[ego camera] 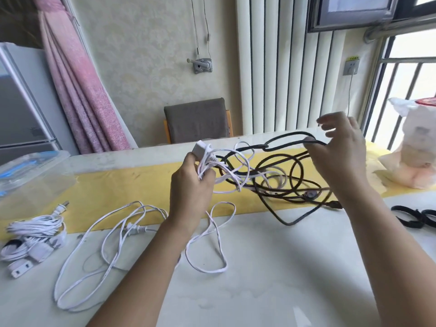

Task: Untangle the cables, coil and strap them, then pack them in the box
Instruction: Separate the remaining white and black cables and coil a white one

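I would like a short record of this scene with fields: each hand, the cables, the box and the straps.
left hand: grips a bunch of the white cable
right hand: pinches a raised loop of the black cable
tangle: white cable and black cable intertwined
done: coiled white bundle, far left
box: clear plastic, left edge
straps: black, right edge

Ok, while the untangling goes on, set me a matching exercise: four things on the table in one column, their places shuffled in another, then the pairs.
1 black cable
2 coiled white bundle
3 black straps
4 clear box

A back-left corner of the table
B partly lifted, pinched by the right hand
C right edge of the table
D left edge, in front of the clear box

Pairs: 1-B, 2-D, 3-C, 4-A
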A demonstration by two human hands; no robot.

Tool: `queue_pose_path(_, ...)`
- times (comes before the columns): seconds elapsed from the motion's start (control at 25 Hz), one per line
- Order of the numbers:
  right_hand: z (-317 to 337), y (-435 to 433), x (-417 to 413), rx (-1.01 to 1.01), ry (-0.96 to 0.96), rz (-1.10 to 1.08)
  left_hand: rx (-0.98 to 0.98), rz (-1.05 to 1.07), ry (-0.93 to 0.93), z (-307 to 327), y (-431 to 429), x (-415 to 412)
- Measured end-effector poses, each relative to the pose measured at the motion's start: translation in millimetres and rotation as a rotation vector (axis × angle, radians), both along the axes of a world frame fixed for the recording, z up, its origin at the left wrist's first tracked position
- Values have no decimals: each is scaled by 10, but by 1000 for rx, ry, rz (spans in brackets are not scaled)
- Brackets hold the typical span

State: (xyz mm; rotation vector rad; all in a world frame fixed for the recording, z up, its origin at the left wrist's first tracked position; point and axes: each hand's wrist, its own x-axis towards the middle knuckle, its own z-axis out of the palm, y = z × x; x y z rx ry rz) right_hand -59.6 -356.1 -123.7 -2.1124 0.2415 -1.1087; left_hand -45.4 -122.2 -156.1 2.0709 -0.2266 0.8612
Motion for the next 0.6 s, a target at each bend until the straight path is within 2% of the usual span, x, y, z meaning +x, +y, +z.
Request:
queue_pose_path(0.08, -4, -66, 51, 96, 0, 25, 42, 31, -37, -9, 7, 1)
queue_pose_path(0.12, 34, -119, 52, 289, 3, 140, 5, 32, -35, -21, 21, 24)
queue_pose_path(0.2, 105, -322, 51, 730, 125, 386, -285, -34, 45, -15, 136, 109)
queue_pose_path(0.24, 110, -457, 36, 861, 195, 441, -475, -88, 111, 7, 236, 163)
queue_pose_path(0.28, 90, -564, 24, 885, 272, 415, -652, -144, 183, 30, 329, 199)
queue_pose_path(0.36, 50, -614, 32, 716, 422, 251, -851, -214, 305, 55, 448, 233)
queue_pose_path(0.44, 4, -428, 46, 373, 562, 145, -819, -211, 339, 84, 427, 212)
queue_pose_path(0.48, 17, -256, 17, 181, 526, 119, -792, -217, 329, 89, 389, 201)
queue_pose_path(0.52, 68, -71, -39, 32, 369, 128, -781, -235, 312, 104, 341, 179)
queue_pose_path(0.56, 118, 115, -100, -54, 173, 230, -770, -251, 297, 110, 295, 159)
queue_pose_path(0.6, 145, 312, -166, -96, 31, 420, -742, -257, 269, 117, 247, 131)
